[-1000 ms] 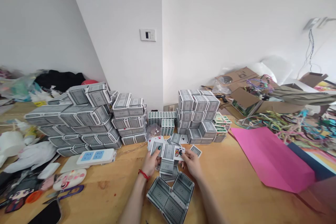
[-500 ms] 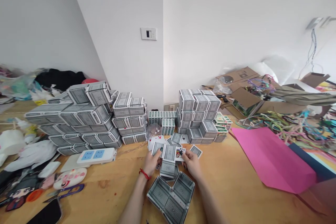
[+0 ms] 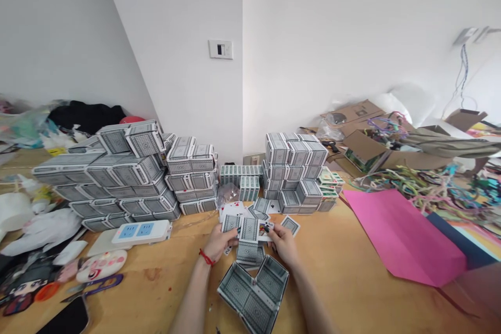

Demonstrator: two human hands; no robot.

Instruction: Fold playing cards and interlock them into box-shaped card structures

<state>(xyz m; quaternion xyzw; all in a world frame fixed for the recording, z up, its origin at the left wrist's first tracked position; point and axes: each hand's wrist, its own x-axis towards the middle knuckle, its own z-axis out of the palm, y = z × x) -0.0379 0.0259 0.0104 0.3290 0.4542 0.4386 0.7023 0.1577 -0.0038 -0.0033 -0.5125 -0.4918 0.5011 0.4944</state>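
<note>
Between my hands are joined playing cards (image 3: 249, 229), mostly patterned grey backs, with one face card (image 3: 264, 230) showing at the right. My left hand (image 3: 219, 242), with a red cord at the wrist, pinches their left side. On the right, my right hand (image 3: 282, 242) grips the edge by the face card. Just below sits an open heart-shaped box made of cards (image 3: 254, 295), touched by neither hand. Loose cards (image 3: 230, 210) lie behind my hands, and a single card (image 3: 290, 225) rests beyond my right hand.
Stacked card-built blocks stand at the left (image 3: 117, 177) and right (image 3: 295, 167). Small green card packs (image 3: 248, 188) sit between them. A white power strip (image 3: 141, 232), a craft knife (image 3: 102, 284) and a phone (image 3: 66, 318) lie left. Pink paper (image 3: 407, 240) and coloured cords (image 3: 410, 180) lie right.
My left hand has turned flatter and shifted slightly left, its thumb now lying across the cards. My right hand stays on the right edge. The view has shifted a little.
</note>
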